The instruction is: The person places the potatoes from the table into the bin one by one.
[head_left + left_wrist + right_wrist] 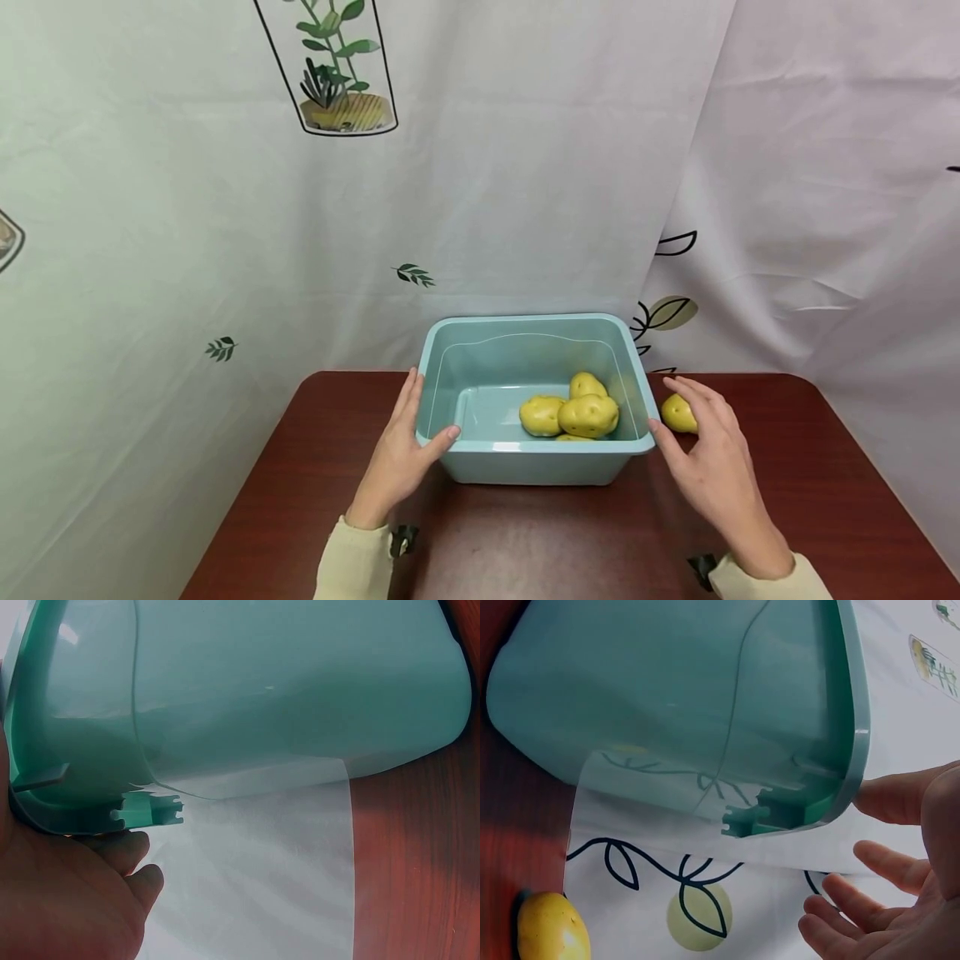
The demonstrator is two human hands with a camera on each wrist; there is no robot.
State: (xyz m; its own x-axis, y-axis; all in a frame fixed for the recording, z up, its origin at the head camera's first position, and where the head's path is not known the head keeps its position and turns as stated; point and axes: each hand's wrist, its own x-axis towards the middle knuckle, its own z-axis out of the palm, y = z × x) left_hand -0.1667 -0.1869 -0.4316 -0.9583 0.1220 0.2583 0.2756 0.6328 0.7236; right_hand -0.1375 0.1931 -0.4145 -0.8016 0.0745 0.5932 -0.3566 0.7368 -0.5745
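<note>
A light blue plastic bin (pixel 525 467) stands on the table and has several yellow potatoes (pixel 588 415) heaped toward its right side. At the front left corner, my left hand (pixel 401 458) touches the rim with the thumb near the top edge and the fingers along the outer side. In the left wrist view, its fingertips (pixel 146 881) show below the rim. My right hand (pixel 716 458) is at the front right corner, its thumb at the rim and its other fingers spread away from the bin. Another potato (pixel 678 414) lies on the table beyond that hand, partly covered by it.
The dark red wooden table (pixel 540 542) has rounded far corners. Behind it hangs a pale cloth (pixel 525 208) printed with plants, close to the bin's far side. Dark straps (pixel 403 540) show at both wrists beside light sleeves.
</note>
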